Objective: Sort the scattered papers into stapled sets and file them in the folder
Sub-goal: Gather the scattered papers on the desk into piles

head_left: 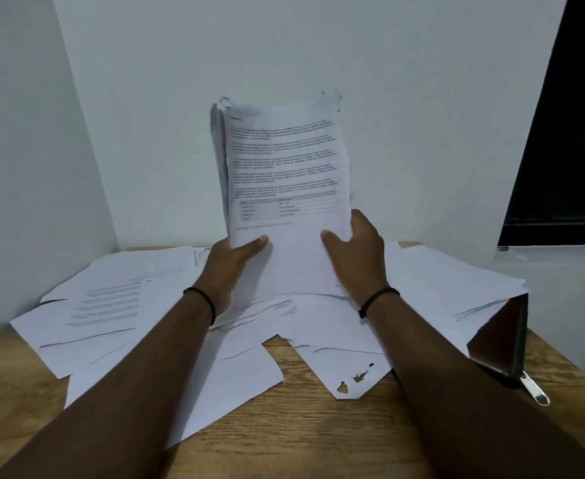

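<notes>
Loose printed sheets (235,371) litter the wooden table (301,433). Left hand (230,261) and right hand (356,250) clamp the upright paper stack (284,174) by its bottom edge. Judged light, floppy, slippery; support both lower corners.

No text can be read with any certainty. The top sheet of the held stack of papers (284,174) carries several blocks of printed paragraphs and, toward its 6 o'clock end, a small table with a grey header row, yet every line is too blurred to make out; a bold heading at its 11 o'clock corner is smeared as well. Among the scattered papers (108,299) on the table, at 9 o'clock from the stack, one sheet shows faint lines of print, equally unreadable. No brand, number or sign shows anywhere else.
</notes>
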